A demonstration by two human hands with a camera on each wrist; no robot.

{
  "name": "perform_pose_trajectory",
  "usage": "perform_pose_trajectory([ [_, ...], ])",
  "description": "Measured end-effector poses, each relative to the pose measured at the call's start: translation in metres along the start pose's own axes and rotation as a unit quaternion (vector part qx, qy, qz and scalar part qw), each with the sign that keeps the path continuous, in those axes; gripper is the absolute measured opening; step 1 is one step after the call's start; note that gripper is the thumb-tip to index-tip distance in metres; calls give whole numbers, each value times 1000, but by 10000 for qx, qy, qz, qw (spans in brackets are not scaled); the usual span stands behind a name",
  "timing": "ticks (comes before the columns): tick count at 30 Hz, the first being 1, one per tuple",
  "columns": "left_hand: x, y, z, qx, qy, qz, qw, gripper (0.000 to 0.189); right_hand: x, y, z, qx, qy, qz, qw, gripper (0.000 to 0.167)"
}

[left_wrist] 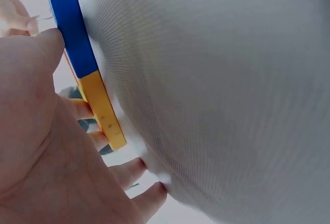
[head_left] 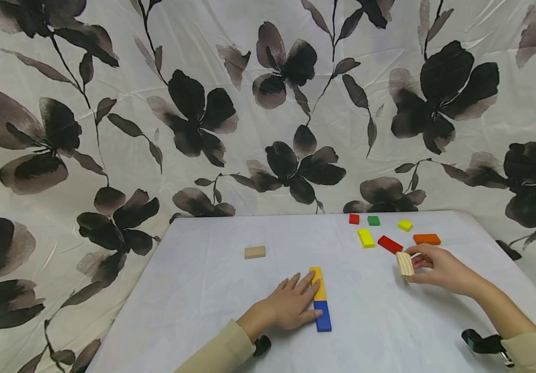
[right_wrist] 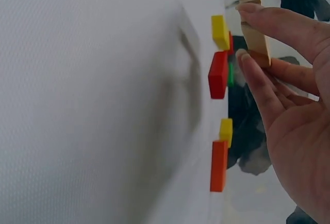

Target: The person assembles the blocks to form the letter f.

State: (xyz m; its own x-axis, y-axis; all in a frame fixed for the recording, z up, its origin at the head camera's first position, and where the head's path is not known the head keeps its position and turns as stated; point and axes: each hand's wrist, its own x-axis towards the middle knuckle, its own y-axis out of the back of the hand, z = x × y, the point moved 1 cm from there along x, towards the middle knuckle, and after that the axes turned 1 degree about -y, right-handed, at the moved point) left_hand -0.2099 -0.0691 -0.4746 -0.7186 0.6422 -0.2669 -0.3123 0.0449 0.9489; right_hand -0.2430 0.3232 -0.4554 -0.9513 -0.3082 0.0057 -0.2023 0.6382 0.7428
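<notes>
My left hand rests with spread, fairly straight fingers at the left side of two blocks laid end to end. Fingertips touch the yellow-orange block, and the thumb touches the blue block nearer me. The left wrist view shows the blue block and yellow-orange block meeting at their short ends. Over the table's right side, my right hand pinches a plain wooden block between thumb and fingers. In the right wrist view that wooden block is held above the tabletop.
Another plain wooden block lies left of centre. At the back right are a red block, an orange block, a yellow block and small red, green and yellow pieces. A white cloth covers the table.
</notes>
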Motion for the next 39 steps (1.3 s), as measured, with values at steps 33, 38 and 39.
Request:
perform_pose_trajectory([
  [33,1,1,-1,24,32,-6,10000,77,34,-54,-59,122,423,112,9990,61],
  [38,2,0,-1,40,26,-25,10000,77,39,-62,-63,165,323,183,9992,60],
  [39,2,-1,-1,45,23,-26,10000,76,40,-64,-64,163,311,214,9992,60],
])
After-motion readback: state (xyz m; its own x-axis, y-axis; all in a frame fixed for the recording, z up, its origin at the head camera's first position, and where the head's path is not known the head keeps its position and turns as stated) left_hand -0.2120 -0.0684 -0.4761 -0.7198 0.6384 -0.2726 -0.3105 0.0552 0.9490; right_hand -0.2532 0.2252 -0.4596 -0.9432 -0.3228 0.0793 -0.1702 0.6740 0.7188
